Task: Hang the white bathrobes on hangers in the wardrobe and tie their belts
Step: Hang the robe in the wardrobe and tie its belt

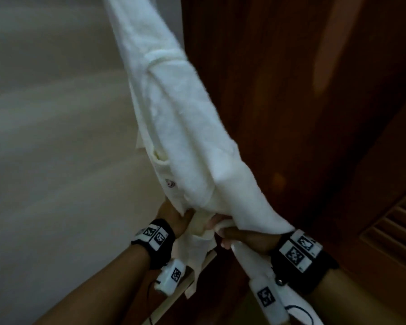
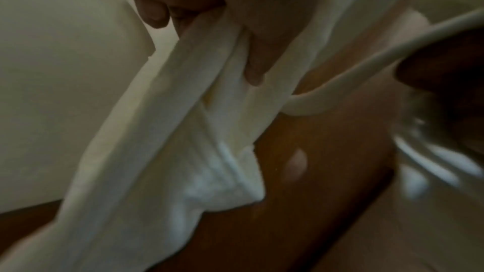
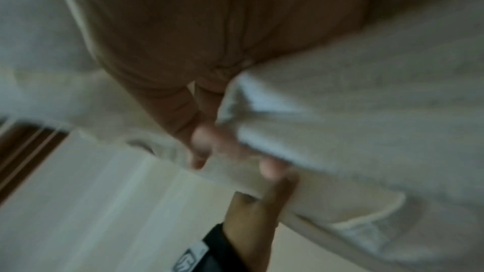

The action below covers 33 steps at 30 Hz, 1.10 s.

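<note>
dark wood wardrobe (image 1: pixel 291 90), both hands, left hand (image 1: pixel 174 216), right hand (image 1: pixel 249 238), seemingly gripping white bathrobe (image 1: pixel 181 113)

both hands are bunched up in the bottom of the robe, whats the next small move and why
Probably spread the hands apart along the hem to open the fabric out. The left hand and right hand grip the white bathrobe close together, so its lower end is crumpled between them while the rest stretches upward beside the dark wooden wardrobe door. No hanger is visible.
</note>
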Motion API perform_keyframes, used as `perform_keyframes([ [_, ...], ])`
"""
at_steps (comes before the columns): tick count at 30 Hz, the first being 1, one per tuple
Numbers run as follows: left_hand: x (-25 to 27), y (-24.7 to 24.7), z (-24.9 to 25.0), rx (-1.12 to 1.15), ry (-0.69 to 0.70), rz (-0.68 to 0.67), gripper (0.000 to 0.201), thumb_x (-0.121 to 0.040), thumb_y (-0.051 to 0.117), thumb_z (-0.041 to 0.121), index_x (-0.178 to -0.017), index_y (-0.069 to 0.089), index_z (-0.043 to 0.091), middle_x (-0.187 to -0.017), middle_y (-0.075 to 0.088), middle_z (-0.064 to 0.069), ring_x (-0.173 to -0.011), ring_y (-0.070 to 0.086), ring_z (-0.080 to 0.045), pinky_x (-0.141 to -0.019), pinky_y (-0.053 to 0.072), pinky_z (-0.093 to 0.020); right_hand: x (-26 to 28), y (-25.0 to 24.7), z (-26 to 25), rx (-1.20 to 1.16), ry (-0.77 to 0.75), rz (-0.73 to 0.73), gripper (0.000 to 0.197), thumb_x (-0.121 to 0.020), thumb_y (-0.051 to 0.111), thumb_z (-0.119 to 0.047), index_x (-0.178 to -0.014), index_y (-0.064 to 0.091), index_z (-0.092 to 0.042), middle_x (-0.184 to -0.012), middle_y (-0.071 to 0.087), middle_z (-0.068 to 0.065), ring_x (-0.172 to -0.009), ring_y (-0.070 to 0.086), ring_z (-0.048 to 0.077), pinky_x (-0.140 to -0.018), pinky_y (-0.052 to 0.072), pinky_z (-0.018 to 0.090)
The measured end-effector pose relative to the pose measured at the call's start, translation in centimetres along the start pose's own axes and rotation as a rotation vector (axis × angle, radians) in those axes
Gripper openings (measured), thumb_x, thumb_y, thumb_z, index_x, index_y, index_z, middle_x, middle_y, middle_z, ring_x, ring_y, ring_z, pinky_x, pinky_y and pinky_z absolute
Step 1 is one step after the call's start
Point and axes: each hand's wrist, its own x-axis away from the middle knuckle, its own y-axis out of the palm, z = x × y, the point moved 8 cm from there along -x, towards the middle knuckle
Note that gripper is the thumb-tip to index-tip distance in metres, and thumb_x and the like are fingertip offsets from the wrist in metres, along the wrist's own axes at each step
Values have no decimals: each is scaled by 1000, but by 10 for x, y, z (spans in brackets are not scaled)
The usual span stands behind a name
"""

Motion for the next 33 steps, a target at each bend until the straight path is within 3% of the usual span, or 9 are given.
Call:
perform_keyframes([
  [6, 29, -10, -6, 139, 156, -162, 108, -68, 78, 54, -150, 13, 27, -149, 30, 15, -136, 31, 2, -106, 38, -23, -38, -3, -28, 120, -141, 272, 65, -57, 65, -80, -112, 65, -45, -131, 52, -26, -126, 42, -6, -111, 32, 26],
  [9, 38, -40, -14, 203, 102, -51, 85, -77, 77, 23, -138, 17, 27, -133, 35, 18, -118, 37, 14, -100, 35, -7, -43, -26, -41, 93, -180, 548, 23, -77, 68, -58, -72, 65, -36, -90, 63, -24, -104, 56, 2, -103, 37, 16],
  [11, 38, -62, -32, 287, -8, 33, 77, -75, 77, 12, -129, 24, 28, -121, 45, 15, -102, 46, 12, -83, 41, -3, -44, -27, -42, 228, -210, 560, 31, -81, 68, -54, -58, 61, -34, -71, 59, -23, -90, 57, 4, -101, 40, 26],
  [14, 37, -90, -53, 441, -205, 101, 90, -57, 88, 39, -128, 32, 30, -124, 48, 2, -100, 56, -11, -78, 55, -28, -46, -15, -28, 390, -134, 381, 45, -65, 66, -70, -67, 63, -25, -75, 64, -12, -83, 63, 8, -90, 51, 39],
  [18, 13, -123, -44, 448, -208, 189, 106, -49, 88, 53, -135, 28, 36, -131, 38, 12, -107, 52, -12, -87, 53, -42, -36, 22, -23, 540, 5, 112, 53, -71, 66, -70, -53, 63, -19, -54, 61, -4, -56, 60, 8, -64, 49, 25],
  [22, -15, -124, -4, 339, -117, 161, 68, -59, 83, 49, -112, 46, 29, -109, 55, 2, -89, 62, -17, -70, 59, -38, -46, 43, -27, 682, 163, 227, 91, -65, 44, -92, -126, 55, -26, -116, 66, -6, -103, 62, 13, -88, 45, 29],
  [24, -21, -112, 20, 322, -63, 98, 37, -73, 79, 30, -95, 51, 19, -86, 58, -5, -76, 63, -24, -64, 60, -40, -56, 35, -39, 723, 163, 373, 91, -72, 40, -88, -138, 44, -26, -131, 58, -2, -116, 57, 22, -89, 41, 32],
  [28, -16, -126, 14, 467, -37, 281, 24, -74, 74, 31, -88, 58, 21, -83, 60, -1, -77, 64, -26, -63, 60, -45, -68, -29, -25, 725, 328, 557, 63, -95, 30, -62, -110, 63, -10, -111, 68, 11, -103, 62, 28, -80, 41, 35],
  [33, 21, -148, -51, 238, -200, 640, 36, -69, 66, 20, -101, 51, 16, -101, 54, -7, -84, 56, -21, -79, 51, -38, -69, -49, -8, 476, 273, 400, 55, -99, 38, -46, -71, 69, -11, -65, 67, 2, -64, 61, 14, -73, 51, 24],
])
